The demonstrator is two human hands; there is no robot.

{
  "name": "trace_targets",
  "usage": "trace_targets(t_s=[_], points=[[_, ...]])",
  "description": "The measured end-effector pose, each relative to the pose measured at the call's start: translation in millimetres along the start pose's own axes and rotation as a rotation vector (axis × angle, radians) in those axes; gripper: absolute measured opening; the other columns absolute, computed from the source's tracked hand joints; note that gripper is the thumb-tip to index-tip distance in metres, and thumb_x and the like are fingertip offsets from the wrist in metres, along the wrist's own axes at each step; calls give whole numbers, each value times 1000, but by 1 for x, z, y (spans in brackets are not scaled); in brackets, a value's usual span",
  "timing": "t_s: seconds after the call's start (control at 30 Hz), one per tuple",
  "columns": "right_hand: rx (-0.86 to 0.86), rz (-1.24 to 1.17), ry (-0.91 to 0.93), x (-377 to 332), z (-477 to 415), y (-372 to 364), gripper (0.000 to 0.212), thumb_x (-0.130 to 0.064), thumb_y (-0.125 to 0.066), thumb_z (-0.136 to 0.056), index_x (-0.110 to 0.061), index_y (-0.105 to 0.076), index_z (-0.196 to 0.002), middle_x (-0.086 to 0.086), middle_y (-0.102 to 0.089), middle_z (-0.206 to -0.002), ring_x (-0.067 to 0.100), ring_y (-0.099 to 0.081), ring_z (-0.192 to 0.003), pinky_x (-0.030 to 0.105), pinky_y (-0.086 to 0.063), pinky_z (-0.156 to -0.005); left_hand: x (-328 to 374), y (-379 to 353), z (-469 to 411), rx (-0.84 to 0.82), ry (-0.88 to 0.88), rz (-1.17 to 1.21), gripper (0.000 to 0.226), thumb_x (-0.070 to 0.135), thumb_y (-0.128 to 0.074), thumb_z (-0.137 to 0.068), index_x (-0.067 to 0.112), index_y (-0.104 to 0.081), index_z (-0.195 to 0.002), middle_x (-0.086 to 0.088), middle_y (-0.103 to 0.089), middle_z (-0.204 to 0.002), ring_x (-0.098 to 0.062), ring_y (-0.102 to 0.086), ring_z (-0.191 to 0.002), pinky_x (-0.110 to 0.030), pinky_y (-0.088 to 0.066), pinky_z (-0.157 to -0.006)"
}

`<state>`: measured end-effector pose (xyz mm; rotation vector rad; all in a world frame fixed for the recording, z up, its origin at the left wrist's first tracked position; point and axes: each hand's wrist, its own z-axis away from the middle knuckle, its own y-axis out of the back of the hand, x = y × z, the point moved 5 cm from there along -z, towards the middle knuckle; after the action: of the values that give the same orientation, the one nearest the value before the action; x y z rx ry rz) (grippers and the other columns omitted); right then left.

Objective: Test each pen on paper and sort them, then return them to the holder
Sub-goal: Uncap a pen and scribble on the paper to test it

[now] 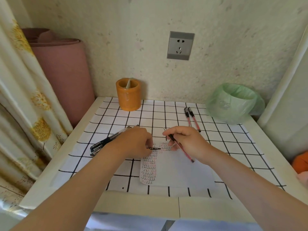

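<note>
Paper (176, 170): lying near centre on the grid cloth (116, 114), with rows of black and red marks running down its left side and along its far edge.
Right hand (188, 142): hovering over the far part of the paper, fingers curled tight round the Red pen.
Red pen (185, 152): slanting in the right hand, tip pointing far-left, pink barrel pointing near-right.
Left hand (133, 142): lying knuckles up at the paper's far-left corner, fingers curled, pinching a thin black piece (153, 148); I cannot tell what it is.
Black pens (103, 144): lying bunched at left, partly hidden under the left hand.
Red pair (191, 118): lying side by side at far right, apart from both hands.
Holder (129, 97): standing far left of centre by the wall, with one pale item inside.
Bin (233, 104): sitting in the far right corner, lined with a green bag.
</note>
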<state>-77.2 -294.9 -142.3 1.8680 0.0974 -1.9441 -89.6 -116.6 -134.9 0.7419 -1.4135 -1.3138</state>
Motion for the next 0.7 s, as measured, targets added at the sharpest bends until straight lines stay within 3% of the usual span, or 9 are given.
trace_targets(t_s=[0.1,0.17,0.27,0.33,0.43,0.53,0.7], points=[[-5,-89,-38,6,2,-2,42,14,-45,-93,-15,-70,-111,7,-67,-96,16,-67,-79,30,-59,-76,0,-3,-1,-3,-8,4,25,44,-71,-82,32,-68,-102,14,-56,-102,-8,-47,-102,-26,-43,-80],[-13,-102,-9,9,5,-3,30,7,-57,-93,-9,-66,-116,9,-63,-89,17,-63,-74,32,-57,-76,2,-4,-2,-6,-31,29,36,50,-73,-79,32,-65,-109,12,-55,-106,-9,-46,-105,-30,-46,-87],[25,-119,11,11,7,-5,6,-10,-61,-95,-8,-66,-99,10,-62,-75,25,-58,-69,35,-50,-64,6,-7,-3,-41,-69,46,59,58,-73,-78,36,-58,-130,12,-51,-119,-10,-43,-115,-36,-44,-96],[54,-112,-6,12,5,-6,9,-10,-56,-96,-10,-63,-90,10,-63,-72,26,-60,-64,33,-43,-54,6,-10,-3,-62,-86,35,61,58,-72,-79,38,-57,-134,13,-48,-125,-9,-39,-120,-39,-42,-101],[58,-66,-12,12,5,-9,13,0,-57,-89,-10,-62,-95,10,-66,-72,24,-64,-58,25,-35,-44,5,-11,-2,-75,-99,7,57,55,-73,-80,37,-60,-133,13,-47,-125,-11,-39,-122,-39,-42,-101],[34,5,2,14,6,-11,16,8,-62,-82,-8,-62,-83,9,-66,-64,21,-63,-57,21,-40,-46,5,-11,-2,-63,-87,18,56,54,-75,-78,38,-61,-130,15,-43,-117,-10,-40,-119,-39,-43,-100],[7,159,45,17,5,-14,13,5,-63,-78,-6,-59,-71,3,-59,-54,15,-52,-46,25,-40,-44,7,-9,-2,16,-109,41,54,59,-76,-73,37,-64,-120,15,-44,-110,-7,-41,-112,-36,-44,-96]])
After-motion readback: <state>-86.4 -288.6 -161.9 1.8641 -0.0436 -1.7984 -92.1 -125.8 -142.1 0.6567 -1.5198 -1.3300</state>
